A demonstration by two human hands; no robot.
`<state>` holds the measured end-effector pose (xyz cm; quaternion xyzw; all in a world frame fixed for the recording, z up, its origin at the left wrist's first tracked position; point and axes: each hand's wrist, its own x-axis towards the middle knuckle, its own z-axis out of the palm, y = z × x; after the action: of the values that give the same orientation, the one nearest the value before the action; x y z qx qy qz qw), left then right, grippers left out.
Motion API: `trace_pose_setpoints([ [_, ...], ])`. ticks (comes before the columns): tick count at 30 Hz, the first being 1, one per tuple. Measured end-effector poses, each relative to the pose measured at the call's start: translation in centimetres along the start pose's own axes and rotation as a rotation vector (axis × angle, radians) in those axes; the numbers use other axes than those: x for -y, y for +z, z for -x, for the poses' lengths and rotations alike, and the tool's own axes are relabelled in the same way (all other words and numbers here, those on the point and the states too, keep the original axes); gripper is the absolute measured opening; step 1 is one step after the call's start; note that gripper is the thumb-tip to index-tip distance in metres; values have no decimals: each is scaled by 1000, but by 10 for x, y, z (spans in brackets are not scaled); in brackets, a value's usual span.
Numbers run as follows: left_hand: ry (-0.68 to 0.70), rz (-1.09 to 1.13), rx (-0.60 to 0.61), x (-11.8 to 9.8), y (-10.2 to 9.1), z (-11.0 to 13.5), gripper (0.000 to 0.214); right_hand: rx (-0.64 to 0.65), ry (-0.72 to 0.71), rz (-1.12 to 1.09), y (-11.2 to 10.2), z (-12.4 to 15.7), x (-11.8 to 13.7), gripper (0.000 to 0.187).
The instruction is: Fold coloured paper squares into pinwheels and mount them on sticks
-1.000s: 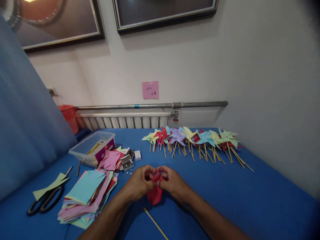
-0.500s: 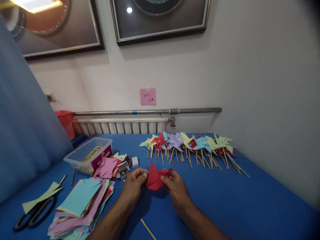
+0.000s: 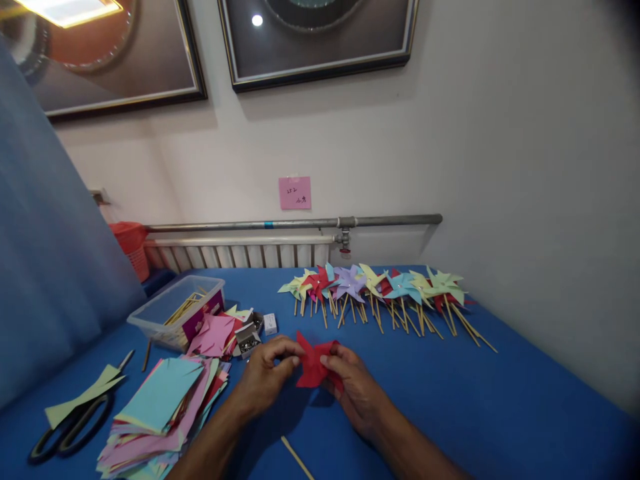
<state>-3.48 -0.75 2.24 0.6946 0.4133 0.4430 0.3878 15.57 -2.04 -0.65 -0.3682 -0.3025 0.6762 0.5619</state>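
Note:
A red paper pinwheel (image 3: 311, 368), its blades partly folded, is held above the blue table by both hands. My right hand (image 3: 353, 380) pinches its right side between thumb and fingers. At its left edge, my left hand (image 3: 273, 370) is closed, thumb and forefinger meeting at a blade. Below the hands lies a thin wooden stick (image 3: 297, 457). To the left are a stack of coloured paper sheets (image 3: 160, 393) and small open boxes of metal pins (image 3: 247, 341).
Finished pinwheels (image 3: 350, 285) on sticks lie in a row at the back. A clear plastic box (image 3: 145, 319) holds sticks at the left. Black-handled scissors (image 3: 80, 427) lie beneath a pale green paper strip (image 3: 83, 397). A pipe (image 3: 300, 224) runs along the wall.
The red paper has turned in my hands, and its blades now face more towards me. My left thumb and forefinger have shifted along its left edge.

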Motion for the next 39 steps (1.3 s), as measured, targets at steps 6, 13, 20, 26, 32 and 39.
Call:
trace_pose_setpoints([
  [6,51,-10,-31,-2,-1,0,14,-6,-107,135,-3,-9,-8,31],
  [13,85,-37,-31,1,9,3,13,3,-229,247,-5,-18,-15,31],
  [20,80,-78,-35,3,18,5,14,20,-232,264,-2,-14,-18,27],
  [26,83,-122,-65,-2,19,5,13,49,-207,243,-1,-14,-22,25],
  [32,75,-175,-87,-2,22,5,12,67,-168,216,0,-16,-25,28],
  [39,76,-228,-127,-2,25,5,13,61,-148,180,2,-10,-24,27],
])
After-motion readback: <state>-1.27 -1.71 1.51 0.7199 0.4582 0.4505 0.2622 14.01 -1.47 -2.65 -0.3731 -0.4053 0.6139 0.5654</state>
